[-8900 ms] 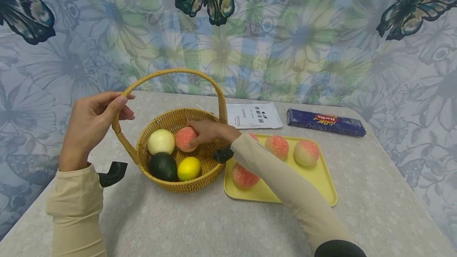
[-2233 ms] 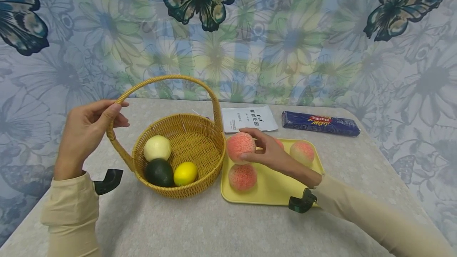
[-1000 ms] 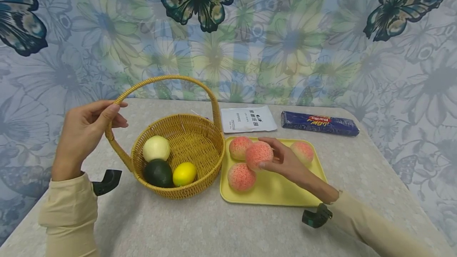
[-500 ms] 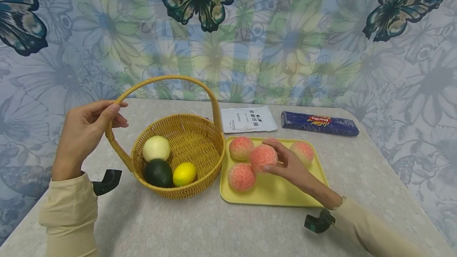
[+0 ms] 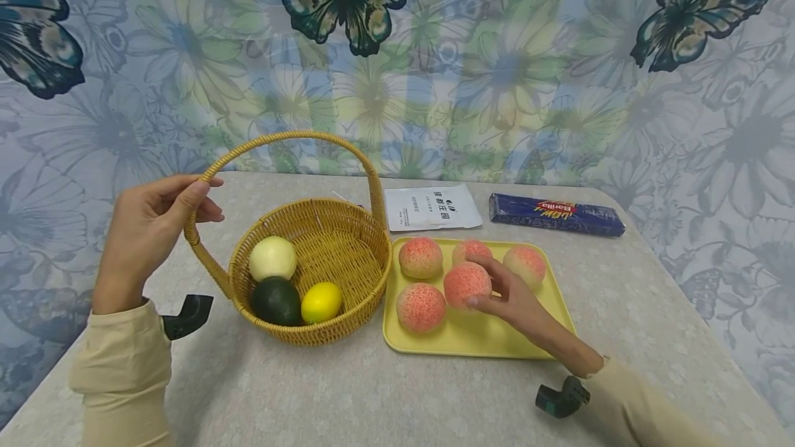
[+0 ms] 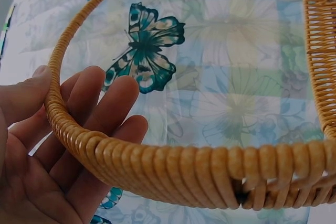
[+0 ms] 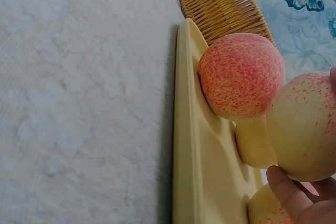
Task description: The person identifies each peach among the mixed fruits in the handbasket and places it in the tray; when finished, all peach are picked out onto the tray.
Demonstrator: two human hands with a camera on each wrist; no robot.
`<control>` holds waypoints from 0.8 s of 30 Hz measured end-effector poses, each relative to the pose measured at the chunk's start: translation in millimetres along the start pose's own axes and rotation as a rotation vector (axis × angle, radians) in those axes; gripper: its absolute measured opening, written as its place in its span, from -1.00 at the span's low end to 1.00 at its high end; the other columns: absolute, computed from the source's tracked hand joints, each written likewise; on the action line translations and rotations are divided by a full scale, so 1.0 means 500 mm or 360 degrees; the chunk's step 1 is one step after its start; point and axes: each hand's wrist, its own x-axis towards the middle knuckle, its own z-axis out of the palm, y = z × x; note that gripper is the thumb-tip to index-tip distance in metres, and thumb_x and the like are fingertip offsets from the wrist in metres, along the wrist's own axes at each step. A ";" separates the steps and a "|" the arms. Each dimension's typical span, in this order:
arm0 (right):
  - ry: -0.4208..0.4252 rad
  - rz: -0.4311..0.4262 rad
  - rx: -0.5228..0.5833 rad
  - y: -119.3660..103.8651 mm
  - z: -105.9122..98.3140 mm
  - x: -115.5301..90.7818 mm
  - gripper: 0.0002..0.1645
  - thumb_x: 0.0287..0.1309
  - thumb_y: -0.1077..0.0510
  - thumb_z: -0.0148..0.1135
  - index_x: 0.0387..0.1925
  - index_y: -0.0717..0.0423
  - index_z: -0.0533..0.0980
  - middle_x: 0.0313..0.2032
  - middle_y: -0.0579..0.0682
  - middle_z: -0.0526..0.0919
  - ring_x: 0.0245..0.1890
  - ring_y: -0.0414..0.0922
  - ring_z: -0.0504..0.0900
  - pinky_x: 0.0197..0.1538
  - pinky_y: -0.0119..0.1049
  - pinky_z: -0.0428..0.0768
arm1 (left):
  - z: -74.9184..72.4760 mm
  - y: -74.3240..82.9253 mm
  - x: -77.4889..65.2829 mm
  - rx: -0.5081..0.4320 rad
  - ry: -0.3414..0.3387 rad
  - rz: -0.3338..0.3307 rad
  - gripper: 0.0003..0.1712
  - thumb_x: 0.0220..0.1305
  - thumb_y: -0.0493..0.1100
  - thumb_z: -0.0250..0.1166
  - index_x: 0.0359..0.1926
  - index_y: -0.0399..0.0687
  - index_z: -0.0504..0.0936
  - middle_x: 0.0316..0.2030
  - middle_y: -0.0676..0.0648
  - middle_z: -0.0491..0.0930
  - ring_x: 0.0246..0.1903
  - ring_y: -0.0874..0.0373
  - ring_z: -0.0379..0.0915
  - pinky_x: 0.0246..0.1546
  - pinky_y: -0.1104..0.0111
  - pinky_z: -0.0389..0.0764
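My left hand [image 5: 145, 230] pinches the wrapped handle [image 5: 298, 135] of a wicker basket [image 5: 348, 247] between thumb and fingers. In the left wrist view the handle [image 6: 68, 114] runs between the thumb and the spread fingers. Inside the basket lie a pale yellow-green ball-shaped fruit [image 5: 272, 258], a dark green avocado-like fruit [image 5: 275, 301] and a yellow lemon [image 5: 321, 303]. My right hand [image 5: 512, 295] grips a red-speckled peach [image 5: 467, 285] over the yellow tray [image 5: 478, 343]. The right wrist view shows this peach [image 7: 304, 129] beside another peach [image 7: 241, 74] on the tray.
Several peaches sit on the tray, among them a front-left peach [image 5: 420, 308], a back-left one [image 5: 420, 257] and a right one [image 5: 524, 266]. Behind stand a white printed pouch [image 5: 431, 207] and a blue Barilla pasta pack [image 5: 555, 214]. A patterned cloth [image 5: 385, 88] hangs at the back.
Earlier my right hand held a peach inside the basket; since then it has carried a peach rightward and lower over the tray. My left hand keeps its hold on the handle.
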 end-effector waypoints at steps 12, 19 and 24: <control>0.0005 -0.0019 0.0084 0.027 -0.009 -0.022 -0.23 0.18 0.25 0.27 0.38 0.10 0.20 0.32 0.16 0.30 0.08 -0.09 0.54 -0.01 -0.25 0.60 | -0.001 0.002 0.001 0.0006 -0.0002 -0.0017 -0.71 0.38 -0.18 0.16 -0.03 -0.30 0.63 -0.55 0.09 0.66 -0.51 0.33 0.63 -0.42 0.60 0.52; -0.0048 -0.0054 0.0144 0.046 -0.008 -0.026 -0.20 0.16 0.30 0.27 0.39 0.18 0.17 0.32 0.22 0.27 0.09 -0.22 0.53 0.05 -0.33 0.56 | 0.000 0.002 0.000 0.0015 -0.0001 -0.0024 -0.71 0.39 -0.17 0.16 -0.03 -0.29 0.63 -0.55 0.10 0.66 -0.50 0.31 0.64 -0.41 0.60 0.52; -0.0069 -0.0034 0.0180 0.061 -0.009 -0.030 -0.20 0.17 0.31 0.26 0.40 0.20 0.15 0.32 0.21 0.26 0.17 -0.28 0.46 0.13 -0.39 0.49 | 0.000 0.002 0.000 0.0017 -0.0002 -0.0028 -0.71 0.39 -0.17 0.16 -0.02 -0.28 0.63 -0.55 0.09 0.66 -0.49 0.31 0.63 -0.40 0.61 0.52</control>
